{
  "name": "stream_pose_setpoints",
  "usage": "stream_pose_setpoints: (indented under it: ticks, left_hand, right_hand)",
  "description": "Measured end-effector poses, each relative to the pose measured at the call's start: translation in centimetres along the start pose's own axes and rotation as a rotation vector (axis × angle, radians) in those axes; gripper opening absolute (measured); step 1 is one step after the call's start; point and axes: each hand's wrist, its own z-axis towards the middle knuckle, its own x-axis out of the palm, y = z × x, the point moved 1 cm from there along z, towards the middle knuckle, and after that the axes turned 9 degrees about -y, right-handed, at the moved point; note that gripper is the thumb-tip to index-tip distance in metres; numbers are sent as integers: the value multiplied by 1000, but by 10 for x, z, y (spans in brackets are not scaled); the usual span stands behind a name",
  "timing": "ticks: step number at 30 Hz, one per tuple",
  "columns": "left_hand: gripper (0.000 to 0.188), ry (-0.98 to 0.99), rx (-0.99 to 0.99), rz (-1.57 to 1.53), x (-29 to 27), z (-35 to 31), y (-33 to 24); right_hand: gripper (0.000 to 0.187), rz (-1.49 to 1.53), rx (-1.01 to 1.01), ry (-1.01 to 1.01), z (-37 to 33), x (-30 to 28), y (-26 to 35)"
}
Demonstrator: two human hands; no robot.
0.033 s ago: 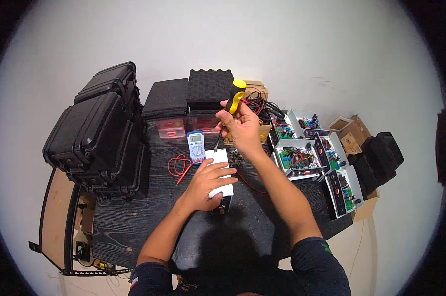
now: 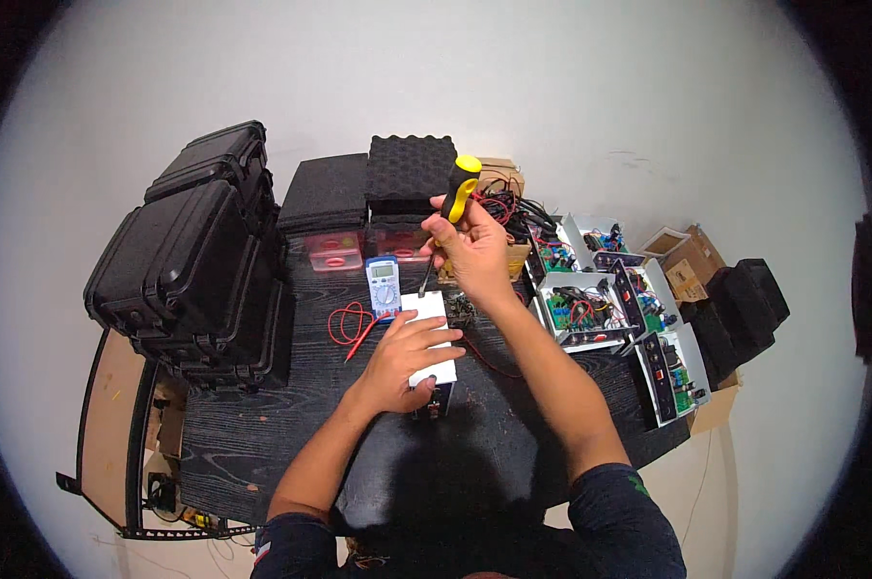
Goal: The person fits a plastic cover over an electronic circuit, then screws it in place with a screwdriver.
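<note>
while the left hand (image 2: 402, 362) lies flat with fingers spread on a small white box (image 2: 426, 307) near the middle of the dark table (image 2: 262, 425), the right hand (image 2: 470, 251) is closed round a screwdriver (image 2: 461, 188) with a yellow and black handle. the screwdriver is held nearly upright, and its thin shaft points down to the far edge of the white box. whether the tip touches the box is too small to tell. nothing has shifted from the other picture, which shows the same instant: both hands and the tool sit just as they do there, so the box is pinned and the tool is poised at it.

just beyond the box lies a blue and grey meter (image 2: 384, 282), its red leads (image 2: 344, 323) looped on the table to the left.

as for containers, a stack of black hard cases (image 2: 190, 270) stands shut at the left, so their contents are hidden. behind the meter, a clear tub (image 2: 334, 253) holds something red, under black foam blocks (image 2: 412, 174). at the right, several open white housings (image 2: 585, 314) show green circuit boards and coloured wires inside. a brown carton (image 2: 503, 207) behind the right hand is full of tangled red and black wire. a cardboard box (image 2: 692, 261) at the far right stands open, but what is in it cannot be made out.
</note>
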Motion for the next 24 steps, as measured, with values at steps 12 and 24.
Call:
stream_pose_setpoints:
  ticks: [12,24]
  left_hand:
    - [53,9,6,12,-1,1,0]
    - [55,13,-30,-18,0,2,-3]
  right_hand:
    - [37,5,15,161,3,0,-1]
    - [28,-10,122,207,12,-3,-8]
